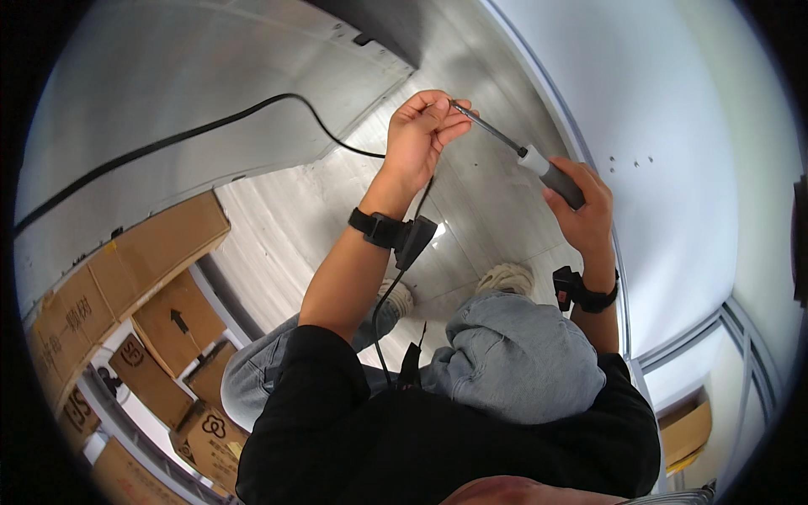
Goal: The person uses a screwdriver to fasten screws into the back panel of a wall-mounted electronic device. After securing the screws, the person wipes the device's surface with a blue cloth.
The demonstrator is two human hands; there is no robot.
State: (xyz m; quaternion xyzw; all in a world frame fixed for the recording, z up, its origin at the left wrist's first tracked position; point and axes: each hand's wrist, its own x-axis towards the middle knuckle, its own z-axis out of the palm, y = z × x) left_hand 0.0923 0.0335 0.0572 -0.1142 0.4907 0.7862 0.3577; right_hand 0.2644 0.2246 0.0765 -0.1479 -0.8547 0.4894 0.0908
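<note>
A screwdriver (523, 154) is held in the upper middle of the frame, its long axis slanting from the tip at upper left down to the grey handle at lower right. The right hand (581, 202) is wrapped around that handle, so the shaft points up and left, away from it and toward the left hand (423, 126). The left hand is the nearer one to the tip: its thumb and forefinger pinch at it, the other fingers loosely curled. Whether a small piece sits between them is too small to tell.

Each wrist wears a black strap, the left one (377, 228) with a black device (415, 243) on it and a thin cord running down toward the lower middle. To the right, a white panel (665, 244) with a few small marks rises just beside the right hand. A thick black cable (227, 119) sweeps from the left edge to behind the left wrist. Beneath lies a pale, shiny floor (273, 223); cardboard boxes (156, 383) fill the lower left.
</note>
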